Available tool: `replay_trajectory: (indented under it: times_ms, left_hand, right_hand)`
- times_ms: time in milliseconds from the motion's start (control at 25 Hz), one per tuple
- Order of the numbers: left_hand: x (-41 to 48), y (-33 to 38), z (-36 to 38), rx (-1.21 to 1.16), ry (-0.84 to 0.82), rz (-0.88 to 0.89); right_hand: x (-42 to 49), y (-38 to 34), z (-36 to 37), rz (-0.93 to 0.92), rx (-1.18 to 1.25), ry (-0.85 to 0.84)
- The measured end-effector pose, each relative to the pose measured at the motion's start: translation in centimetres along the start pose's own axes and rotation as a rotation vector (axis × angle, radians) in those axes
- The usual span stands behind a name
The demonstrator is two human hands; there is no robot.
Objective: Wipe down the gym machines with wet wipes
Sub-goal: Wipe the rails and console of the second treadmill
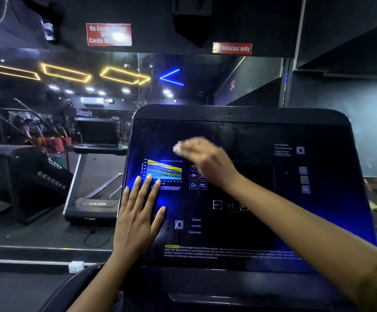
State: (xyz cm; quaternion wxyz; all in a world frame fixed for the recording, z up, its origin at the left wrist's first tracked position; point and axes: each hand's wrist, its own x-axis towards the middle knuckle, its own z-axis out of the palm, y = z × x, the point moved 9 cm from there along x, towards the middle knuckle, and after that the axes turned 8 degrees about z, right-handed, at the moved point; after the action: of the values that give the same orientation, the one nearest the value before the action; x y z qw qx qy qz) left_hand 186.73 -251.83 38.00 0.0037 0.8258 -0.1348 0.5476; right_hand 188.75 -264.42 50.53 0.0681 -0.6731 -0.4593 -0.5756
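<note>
- At the far left a black stepping machine [25,172] stands on the dark floor. Just to its right is a treadmill [97,172] with a blank screen.
- Behind them a mirrored wall [70,97] shows yellow and blue light strips.
- Above it hangs a red sign [108,34] with white letters, partly washed out by glare.
- Low on the left, a small white box [76,266] sits at the edge of the floor step.
- The left hand [138,212] lies flat on the lower left of the console [239,233]. Its fingers are straight and spread, so the grip is open and holds nothing.
- The fingertips reach the bottom edge of a chart [165,171] with yellow, green and blue bands.
- The console is a big black tilted panel that fills the middle and right, with a blue glow along its side edges.
- The right hand [207,161] reaches in from the lower right across the panel and is blurred. Its grip is closed over a pale wet wipe [180,147] that shows at the fingertips.
- The wet wipe is at the upper middle of the panel, just above the chart's right end. The blur hides whether it touches the glass.
- Below the hands are the labels [196,225] Speed, Incline and Calories, and under them a block of warning text [228,252].
- High up, a second sign [232,48] reads "minutes only".
- Near the panel's right edge runs a column of buttons [304,180].
</note>
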Motion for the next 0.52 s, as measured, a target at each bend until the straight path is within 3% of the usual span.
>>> replay_trajectory:
  times_ms: [80, 280, 520]
  left_hand:
    - [0.1, 0.0, -0.1, -0.001, 0.005, 0.010]
    - [0.1, 0.0, -0.3, -0.016, 0.012, 0.018]
    - [0.0, 0.1, -0.3, -0.020, 0.015, 0.011]
  right_hand:
    - [4.3, 3.1, -0.1, 0.124, -0.068, 0.065]
    - [4.2, 5.8, 1.8, 0.137, -0.276, -0.096]
    - [-3.1, 15.6, -6.1, 0.614, -0.387, 0.063]
